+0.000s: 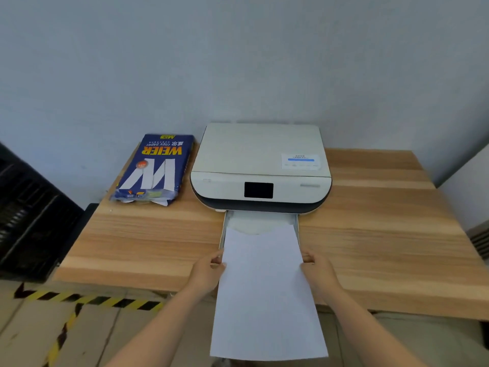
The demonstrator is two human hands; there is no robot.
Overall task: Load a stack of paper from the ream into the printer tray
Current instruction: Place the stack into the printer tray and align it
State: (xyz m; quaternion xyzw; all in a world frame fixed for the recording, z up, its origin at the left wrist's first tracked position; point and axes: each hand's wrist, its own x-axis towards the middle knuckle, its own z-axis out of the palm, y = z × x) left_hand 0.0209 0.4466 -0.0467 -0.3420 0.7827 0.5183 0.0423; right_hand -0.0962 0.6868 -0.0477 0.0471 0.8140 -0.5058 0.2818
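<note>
A white printer (260, 165) sits at the back of the wooden table (383, 234), its paper tray (255, 221) pulled out toward me. I hold a stack of white paper (266, 292) by its two long edges. My left hand (209, 271) grips the left edge and my right hand (318, 271) grips the right edge. The far end of the stack lies over the tray's front part, while the near end hangs past the table edge. The blue ream (153, 169) lies left of the printer, its near end torn open.
A dark slatted crate or rack (29, 215) stands left of the table. Yellow-black hazard tape (87, 299) runs across the floor below the table's front edge. A wall stands close behind the printer, and another surface borders the table at the far right.
</note>
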